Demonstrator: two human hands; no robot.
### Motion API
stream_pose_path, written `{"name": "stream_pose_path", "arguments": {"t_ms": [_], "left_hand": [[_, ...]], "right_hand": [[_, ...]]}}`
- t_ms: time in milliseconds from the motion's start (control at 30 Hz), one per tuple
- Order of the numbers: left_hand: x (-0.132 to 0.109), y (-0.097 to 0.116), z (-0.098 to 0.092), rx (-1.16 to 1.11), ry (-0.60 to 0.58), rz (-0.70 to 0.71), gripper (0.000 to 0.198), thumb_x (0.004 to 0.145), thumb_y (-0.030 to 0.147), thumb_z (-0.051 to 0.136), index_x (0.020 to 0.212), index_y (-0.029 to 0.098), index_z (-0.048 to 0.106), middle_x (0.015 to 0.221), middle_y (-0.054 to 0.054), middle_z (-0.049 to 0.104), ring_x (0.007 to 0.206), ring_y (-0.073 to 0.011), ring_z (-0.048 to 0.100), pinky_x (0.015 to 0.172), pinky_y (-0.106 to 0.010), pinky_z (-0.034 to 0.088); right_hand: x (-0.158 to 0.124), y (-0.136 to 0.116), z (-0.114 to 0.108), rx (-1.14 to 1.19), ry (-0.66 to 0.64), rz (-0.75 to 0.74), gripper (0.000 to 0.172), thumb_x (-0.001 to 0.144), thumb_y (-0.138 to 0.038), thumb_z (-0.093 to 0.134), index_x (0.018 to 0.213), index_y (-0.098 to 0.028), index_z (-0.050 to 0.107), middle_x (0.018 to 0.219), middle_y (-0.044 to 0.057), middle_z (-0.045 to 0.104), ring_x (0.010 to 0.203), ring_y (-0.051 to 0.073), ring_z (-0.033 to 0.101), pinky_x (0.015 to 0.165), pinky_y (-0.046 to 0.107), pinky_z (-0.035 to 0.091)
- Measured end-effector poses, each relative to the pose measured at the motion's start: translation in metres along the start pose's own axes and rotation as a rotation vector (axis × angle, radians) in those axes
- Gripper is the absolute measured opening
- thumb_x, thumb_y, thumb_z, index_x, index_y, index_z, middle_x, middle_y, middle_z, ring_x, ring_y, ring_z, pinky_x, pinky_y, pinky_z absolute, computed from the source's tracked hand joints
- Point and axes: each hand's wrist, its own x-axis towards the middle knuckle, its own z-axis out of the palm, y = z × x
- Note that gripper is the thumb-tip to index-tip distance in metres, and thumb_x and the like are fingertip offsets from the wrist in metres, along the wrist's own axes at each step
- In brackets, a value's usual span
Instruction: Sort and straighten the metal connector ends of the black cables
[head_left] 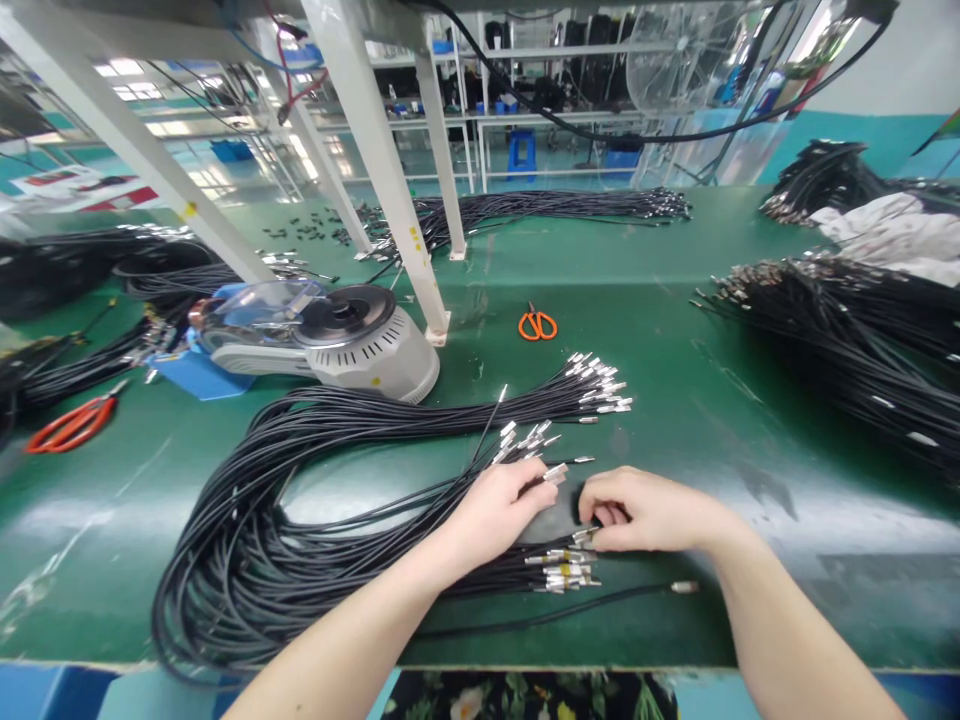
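A looped bundle of thin black cables lies on the green table, its metal-tipped ends pointing right. My left hand rests over the bundle, thumb and forefinger closed on a cable with a silver connector. To its right, my right hand has its fingers curled inward; what they pinch, if anything, is hidden. Beside that thumb is a silver cable end. Below lie several more connectors, some with yellowish bands. One cable sticks out further right, ending in a metal tip.
Orange-handled scissors lie beyond the bundle; orange-handled cutters are at left. A grey round machine stands by white frame posts. More black cables are piled right, others at the back.
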Motion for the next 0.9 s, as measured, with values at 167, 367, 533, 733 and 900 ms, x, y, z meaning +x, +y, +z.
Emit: {"name": "stream_pose_path", "arguments": {"t_ms": [167,367,533,733,900], "left_hand": [[-0.002,0.001,0.011,0.09,-0.133,0.062,0.02,0.066,0.031,0.063,0.064,0.017,0.049,0.06,0.005,0.047,0.055,-0.0087,0.04,0.051,-0.02,0.027],[-0.001,0.002,0.019,0.171,-0.036,0.11,0.025,0.08,0.027,0.048,0.057,0.016,0.044,0.06,0.004,0.045,0.057,-0.009,0.041,0.055,-0.021,0.026],[0.003,0.003,0.015,0.166,-0.015,0.04,0.028,0.08,0.026,0.045,0.056,0.016,0.038,0.055,0.004,0.039,0.053,-0.0088,0.035,0.051,-0.022,0.023],[0.005,0.003,0.019,0.101,-0.067,0.066,0.029,0.082,0.025,0.045,0.056,0.016,0.036,0.058,0.004,0.041,0.058,-0.0091,0.038,0.055,-0.021,0.025],[0.003,0.004,0.024,0.117,-0.062,0.117,0.026,0.083,0.021,0.043,0.058,0.016,0.036,0.061,0.003,0.045,0.064,-0.0111,0.042,0.06,-0.022,0.028]], "right_hand": [[0.001,0.004,0.005,-0.102,0.023,-0.004,0.007,0.071,-0.013,0.054,0.069,-0.017,0.06,0.067,-0.001,0.056,0.061,0.011,0.048,0.055,0.019,0.033],[0.001,0.001,-0.003,0.005,0.086,-0.063,0.014,0.08,-0.016,0.048,0.076,-0.016,0.061,0.068,-0.001,0.06,0.062,0.011,0.051,0.058,0.02,0.035],[-0.001,0.004,-0.007,0.05,0.023,-0.057,0.024,0.085,-0.017,0.041,0.069,-0.014,0.059,0.06,-0.001,0.058,0.055,0.01,0.049,0.054,0.019,0.034],[0.005,0.009,-0.001,0.054,0.044,-0.113,0.021,0.077,-0.012,0.043,0.062,-0.013,0.058,0.057,-0.002,0.056,0.053,0.009,0.046,0.055,0.02,0.034],[0.008,0.011,0.003,0.151,0.006,-0.11,0.018,0.069,-0.009,0.042,0.057,-0.012,0.057,0.052,-0.004,0.052,0.049,0.008,0.042,0.05,0.019,0.031]]}}
